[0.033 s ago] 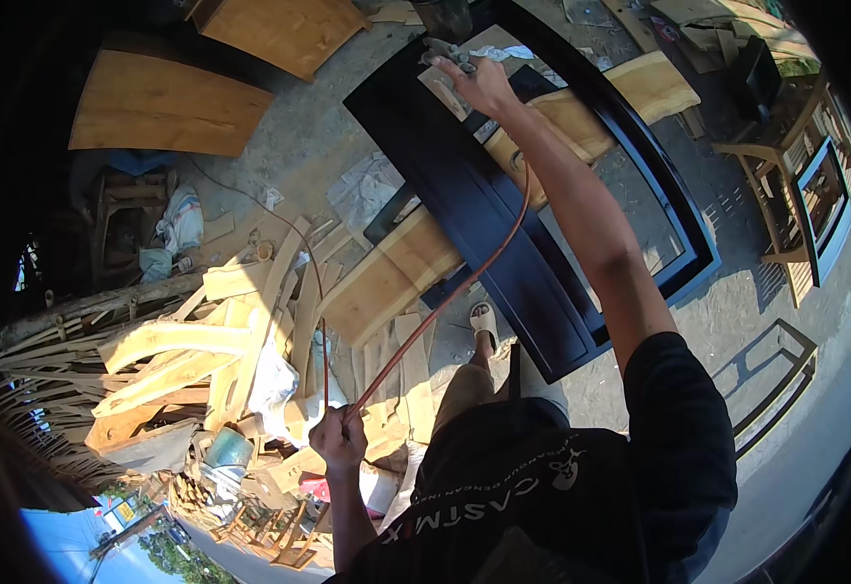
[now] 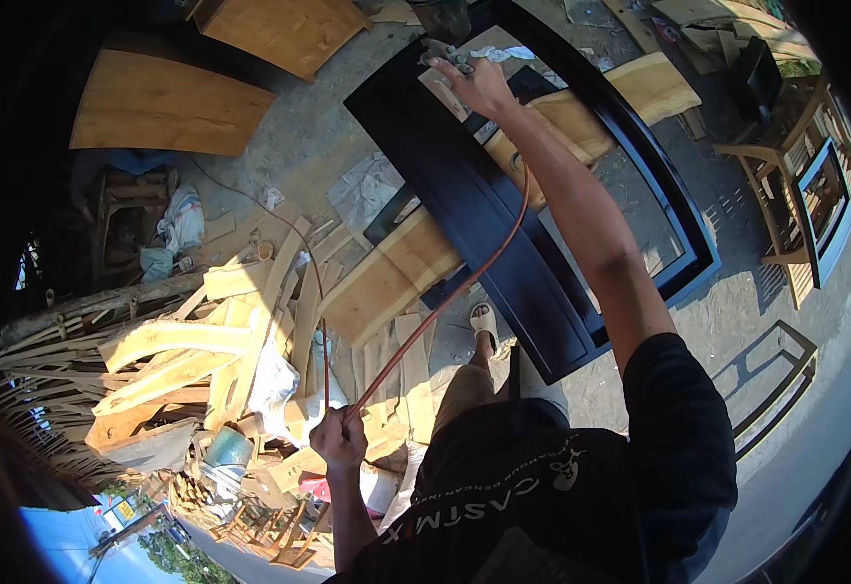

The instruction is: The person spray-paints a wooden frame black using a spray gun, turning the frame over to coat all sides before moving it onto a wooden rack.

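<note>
My right hand (image 2: 484, 88) reaches out over the far end of a glossy dark panel frame (image 2: 489, 200), closed round a spray gun (image 2: 442, 51). A dark cup (image 2: 442, 18) shows at the gun, cut by the picture's upper edge. Beside the hand is a crumpled white cloth (image 2: 503, 54); whether it touches the hand I cannot tell. My left hand (image 2: 338, 438) is low and to the left, its fingers wrapped round a reddish-brown hose (image 2: 435, 311). The hose curves up from there, across the dark panel and toward my right forearm.
Live-edge wooden planks (image 2: 387, 277) lie beneath the frame. Offcuts (image 2: 182, 341) are heaped at the left, and brown wooden panels (image 2: 167, 102) stand at the upper left. Toward the right are a wooden chair frame (image 2: 786, 195) and a thin dark frame (image 2: 786, 389) on the ground.
</note>
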Available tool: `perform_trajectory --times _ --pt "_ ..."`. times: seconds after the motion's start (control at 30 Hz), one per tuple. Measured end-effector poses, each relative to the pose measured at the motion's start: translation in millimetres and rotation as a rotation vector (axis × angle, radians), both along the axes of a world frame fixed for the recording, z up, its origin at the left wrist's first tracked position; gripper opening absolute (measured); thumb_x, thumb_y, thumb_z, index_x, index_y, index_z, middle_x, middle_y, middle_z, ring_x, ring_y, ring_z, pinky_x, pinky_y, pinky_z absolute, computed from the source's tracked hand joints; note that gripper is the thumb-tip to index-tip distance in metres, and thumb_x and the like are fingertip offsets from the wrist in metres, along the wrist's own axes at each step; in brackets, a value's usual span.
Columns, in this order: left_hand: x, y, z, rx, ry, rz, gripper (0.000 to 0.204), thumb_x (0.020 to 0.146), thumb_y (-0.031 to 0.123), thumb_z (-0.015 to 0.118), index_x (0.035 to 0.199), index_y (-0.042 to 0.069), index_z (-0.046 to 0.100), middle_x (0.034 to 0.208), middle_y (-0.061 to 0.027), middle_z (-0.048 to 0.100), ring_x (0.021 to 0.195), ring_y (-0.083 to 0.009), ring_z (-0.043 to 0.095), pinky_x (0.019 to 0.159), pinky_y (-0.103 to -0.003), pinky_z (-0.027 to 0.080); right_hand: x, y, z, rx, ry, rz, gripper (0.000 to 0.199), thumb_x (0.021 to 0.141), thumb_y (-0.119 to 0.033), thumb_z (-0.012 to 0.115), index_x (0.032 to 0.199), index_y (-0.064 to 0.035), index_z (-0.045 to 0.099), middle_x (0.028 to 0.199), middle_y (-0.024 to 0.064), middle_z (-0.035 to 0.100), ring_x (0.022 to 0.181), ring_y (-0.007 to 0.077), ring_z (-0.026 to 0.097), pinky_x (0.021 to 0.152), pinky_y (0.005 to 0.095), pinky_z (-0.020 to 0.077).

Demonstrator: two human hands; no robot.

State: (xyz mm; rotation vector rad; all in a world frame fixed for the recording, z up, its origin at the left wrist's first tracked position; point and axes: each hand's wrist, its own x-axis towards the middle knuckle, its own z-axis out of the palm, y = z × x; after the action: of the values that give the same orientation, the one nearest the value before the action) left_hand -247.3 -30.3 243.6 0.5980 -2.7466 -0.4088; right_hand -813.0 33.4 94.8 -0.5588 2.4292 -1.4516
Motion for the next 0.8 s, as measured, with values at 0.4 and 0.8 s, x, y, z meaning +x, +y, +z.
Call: perform_trajectory --times 0.4,0.8 --pt "2.8 23.7 3.1 -0.014 -0.035 0.063 0.012 0.088 -0.002 0.066 0.077 0.001 0.060 0.054 -0.0065 0.050 0.043 -0.0160 0.048 0.043 -0.030 0.036 -23.5 12.8 -1.2 0.019 0.052 -0.142 0.075 0.090 -0.072 0.056 0.108 -0.0007 0.072 0.090 0.0290 0.071 0.097 0.0473 0.067 0.085 0.0522 0.0525" --pt "-10.2 40.4 -10.9 0.079 -0.042 0.044 0.006 0.082 -0.001 0.069 0.082 0.002 0.064 0.061 -0.0096 0.055 0.048 -0.0249 0.054 0.045 -0.035 0.042 -40.3 39.7 7.4 0.051 0.203 -0.273 0.074 0.089 -0.071 0.056 0.102 0.0002 0.070 0.091 0.0304 0.070 0.097 0.0474 0.068 0.087 0.0530 0.0521"
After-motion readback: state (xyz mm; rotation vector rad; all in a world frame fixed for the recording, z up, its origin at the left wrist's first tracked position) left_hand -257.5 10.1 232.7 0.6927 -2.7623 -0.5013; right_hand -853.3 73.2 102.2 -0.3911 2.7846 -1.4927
